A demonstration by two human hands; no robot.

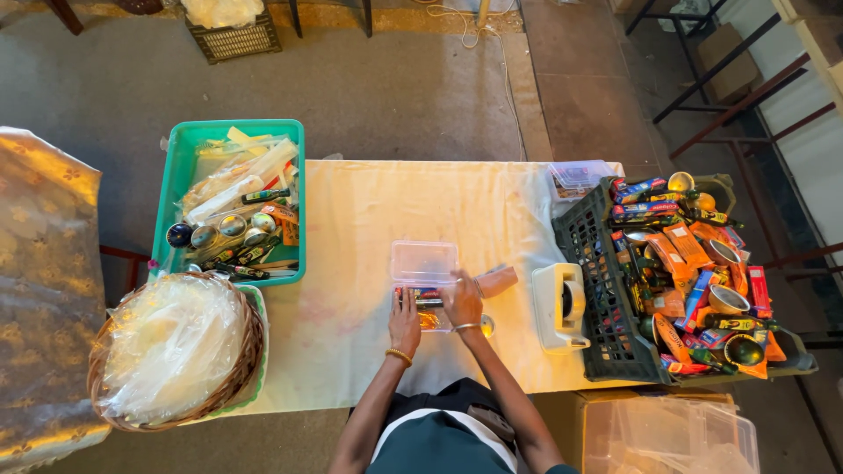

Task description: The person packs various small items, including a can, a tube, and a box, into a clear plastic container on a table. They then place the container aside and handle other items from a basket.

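Centrally, both hands flat on packets inside clear rectangular plastic box (pixel 424 290), left hand (pixel 405 321), right hand (pixel 463 303), creased cream tablecloth (pixel 369 228).

Both my arms reach forward from my body, bare, elbows bent, forearms angling in toward each other. My left hand (pixel 405 321) lies palm down, fingers (pixel 407 299) stretched forward and close together, a yellow bangle on that wrist. My right hand (pixel 463 303) sits just beside it, knuckles up, fingers curled down, a thin silver bangle round its wrist.
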